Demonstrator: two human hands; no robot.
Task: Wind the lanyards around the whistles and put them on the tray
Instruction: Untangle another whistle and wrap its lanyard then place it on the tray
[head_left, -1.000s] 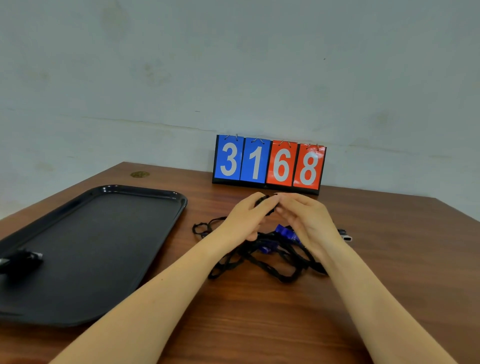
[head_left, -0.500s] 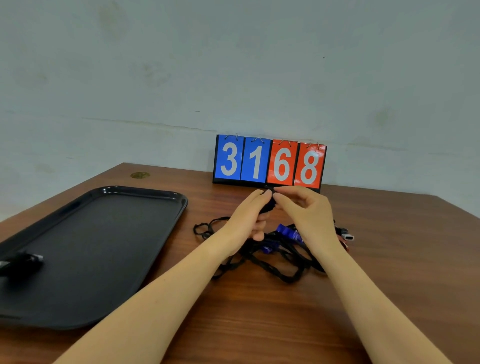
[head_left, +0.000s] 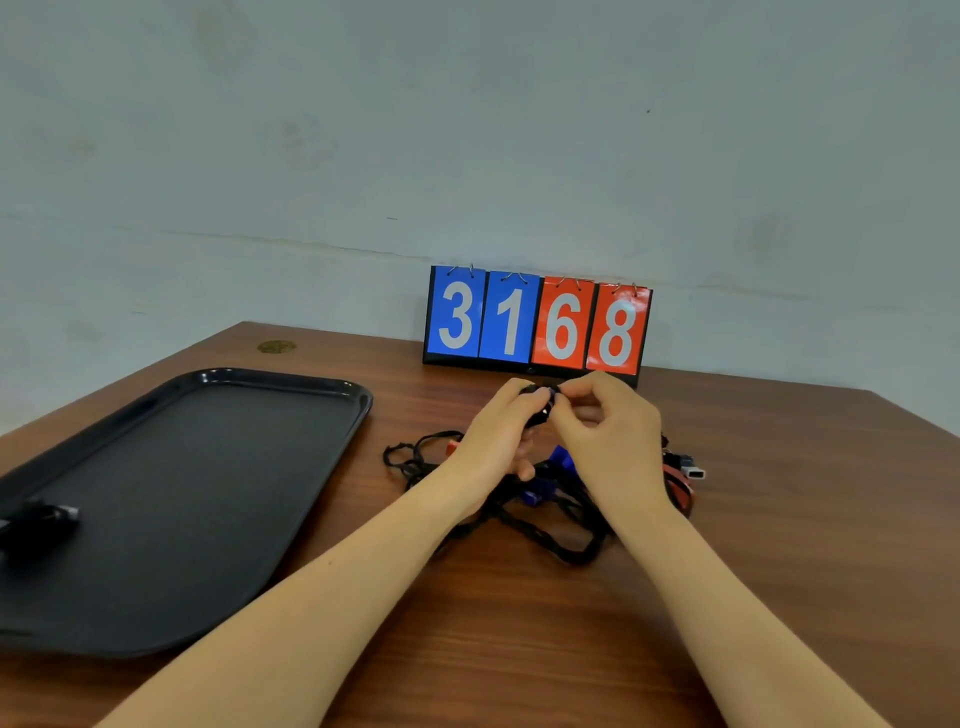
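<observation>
I see my left hand (head_left: 498, 431) and right hand (head_left: 602, 431) raised together just in front of the number board (head_left: 537, 322), both pinching a small black whistle (head_left: 540, 410) between fingertips. Below them a tangle of black lanyards (head_left: 545, 525) lies on the table (head_left: 779, 571) with blue and red whistles in it. On the tray (head_left: 171, 499) at left, one wound whistle (head_left: 39, 522) rests near its left edge.
</observation>
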